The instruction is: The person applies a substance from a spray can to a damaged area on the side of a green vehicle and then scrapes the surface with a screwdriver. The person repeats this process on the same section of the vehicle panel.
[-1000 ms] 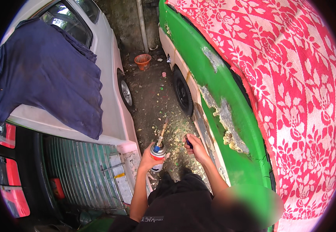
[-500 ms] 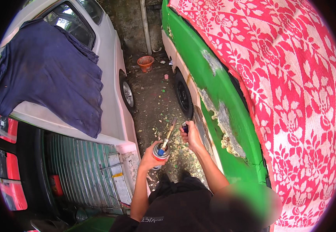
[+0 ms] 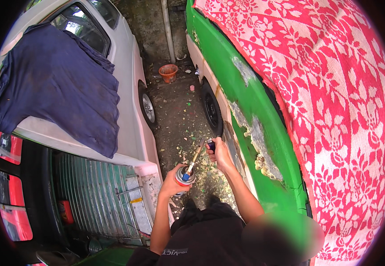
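My left hand [image 3: 171,183] is wrapped round a gas torch [image 3: 185,176], a canister with a blue knob and a brass tube that slants up and away to the right. In my right hand [image 3: 221,154] is a small dark lighter [image 3: 211,145], its top close beside the tip of the torch tube. I can make out no flame at the nozzle. To the right of both hands runs a green vehicle body [image 3: 245,148] with bare, flaking patches of paint and filler.
A white and pink vehicle [image 3: 132,75] with a dark blue cloth [image 3: 59,88] over it stands left. A red-and-white floral cloth [image 3: 334,111] covers the green vehicle's upper side. Paint flakes litter the ground between them. An orange pot [image 3: 168,73] sits farther off, near a wall [image 3: 150,26].
The lighter and the torch tip have come slightly closer together. Both hands keep their holds, and the view has shifted a little.
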`<state>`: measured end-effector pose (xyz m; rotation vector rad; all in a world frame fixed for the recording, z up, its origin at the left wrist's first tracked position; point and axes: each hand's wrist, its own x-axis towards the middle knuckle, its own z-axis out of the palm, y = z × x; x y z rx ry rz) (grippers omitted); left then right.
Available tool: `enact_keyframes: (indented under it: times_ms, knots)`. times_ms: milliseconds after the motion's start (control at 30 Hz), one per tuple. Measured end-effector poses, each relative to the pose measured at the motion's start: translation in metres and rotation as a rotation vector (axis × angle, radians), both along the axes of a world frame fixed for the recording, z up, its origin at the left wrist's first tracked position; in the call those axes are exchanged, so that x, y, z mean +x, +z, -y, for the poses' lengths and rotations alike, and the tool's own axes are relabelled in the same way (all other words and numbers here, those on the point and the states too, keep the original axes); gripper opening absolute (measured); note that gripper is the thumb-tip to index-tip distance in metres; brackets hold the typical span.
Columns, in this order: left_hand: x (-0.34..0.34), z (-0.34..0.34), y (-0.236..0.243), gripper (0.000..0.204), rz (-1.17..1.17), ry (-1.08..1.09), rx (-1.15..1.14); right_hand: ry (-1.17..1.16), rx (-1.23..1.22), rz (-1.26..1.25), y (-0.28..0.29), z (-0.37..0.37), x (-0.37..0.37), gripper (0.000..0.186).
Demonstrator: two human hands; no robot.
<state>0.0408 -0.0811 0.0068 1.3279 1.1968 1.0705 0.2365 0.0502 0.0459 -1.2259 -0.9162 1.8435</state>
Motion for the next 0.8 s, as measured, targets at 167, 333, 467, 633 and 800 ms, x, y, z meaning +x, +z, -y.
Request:
enact_keyframes:
  times_ms: [167, 333, 467, 633, 800]
  knots:
    - [-0.008, -0.003, -0.003, 0.065, -0.028, -0.026, 0.011, 0.026, -0.147, -0.168, -0.013, 0.006, 0.014, 0.045]
    - [-0.006, -0.006, 0.004, 0.059, 0.020, 0.092, 0.060, -0.121, -0.352, -0.162, -0.062, 0.048, 0.071, 0.050]
    - [-0.008, -0.011, 0.002, 0.058, -0.011, 0.063, 0.076, -0.081, -0.196, -0.081, -0.053, 0.035, 0.061, 0.048]
    - [-0.005, -0.008, -0.004, 0.062, -0.014, 0.035, 0.059, -0.061, -0.071, -0.060, -0.014, 0.010, 0.016, 0.041]
    - [-0.001, -0.006, -0.006, 0.064, -0.035, 0.040, 0.053, -0.019, -0.147, -0.157, -0.012, 0.004, -0.003, 0.040]
